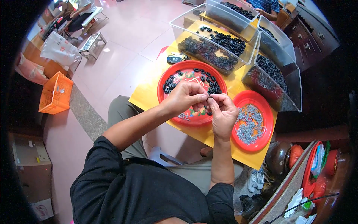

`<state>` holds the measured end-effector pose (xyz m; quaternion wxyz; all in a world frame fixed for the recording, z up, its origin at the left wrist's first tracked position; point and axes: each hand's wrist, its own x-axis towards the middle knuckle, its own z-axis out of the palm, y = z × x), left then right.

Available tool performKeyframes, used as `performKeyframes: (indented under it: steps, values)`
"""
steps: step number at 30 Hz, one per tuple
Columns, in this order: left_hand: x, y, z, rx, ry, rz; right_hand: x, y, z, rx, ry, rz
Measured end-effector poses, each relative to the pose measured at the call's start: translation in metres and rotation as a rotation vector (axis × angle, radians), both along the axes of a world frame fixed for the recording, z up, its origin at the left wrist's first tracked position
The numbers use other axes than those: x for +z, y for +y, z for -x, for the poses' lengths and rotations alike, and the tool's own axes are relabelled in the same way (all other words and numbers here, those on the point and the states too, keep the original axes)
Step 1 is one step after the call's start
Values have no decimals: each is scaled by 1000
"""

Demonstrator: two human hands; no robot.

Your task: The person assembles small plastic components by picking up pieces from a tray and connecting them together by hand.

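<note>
My left hand (pixel 187 98) and my right hand (pixel 223 112) meet over the larger red plate, both closed in a pinch. Between their fingertips sits a small black piece (pixel 209 98), mostly hidden by the fingers. Under the hands, the larger red plate (pixel 161 84) carries small black oval pieces with holes (pixel 169 84) along its rim. A few small grey screws (pixel 183 116) lie at its near side. To the right, a second red plate (pixel 269 128) holds a spread of small grey screws (pixel 249 125).
Clear plastic bins (pixel 238 61) full of black pieces stand at the far side of the yellow table (pixel 149 89). A car key (pixel 174 59) lies beyond the larger plate. An orange crate (pixel 56 93) is on the floor at left. Other people (pixel 266 7) sit farther off.
</note>
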<state>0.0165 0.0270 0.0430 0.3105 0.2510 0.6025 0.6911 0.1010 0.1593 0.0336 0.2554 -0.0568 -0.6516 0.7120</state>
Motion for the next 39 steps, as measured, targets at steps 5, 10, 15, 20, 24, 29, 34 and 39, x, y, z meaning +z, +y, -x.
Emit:
performKeyframes:
  steps: [5,10,15,20,24,29,34,39]
  values:
    - [-21,-16,8,-39,1035,336,7,11,-5,-40,-52,135]
    - [-35,-22,22,-265,1115,426,13,19,-8,-25,-30,101]
    - [-30,-16,29,-514,1067,477,10,22,-8,-42,-8,95]
    - [-34,-15,23,-519,1235,479,7,23,-6,-66,-19,62]
    - [-33,-19,25,-414,1258,407,6,22,-5,-97,-40,31]
    - [-26,-26,31,-373,746,434,3,18,-4,-55,-90,-8]
    - [-38,-29,27,-295,603,304,1,16,-3,-4,-150,-21]
    - [-40,-31,25,-269,747,304,1,15,-2,1,-158,-37]
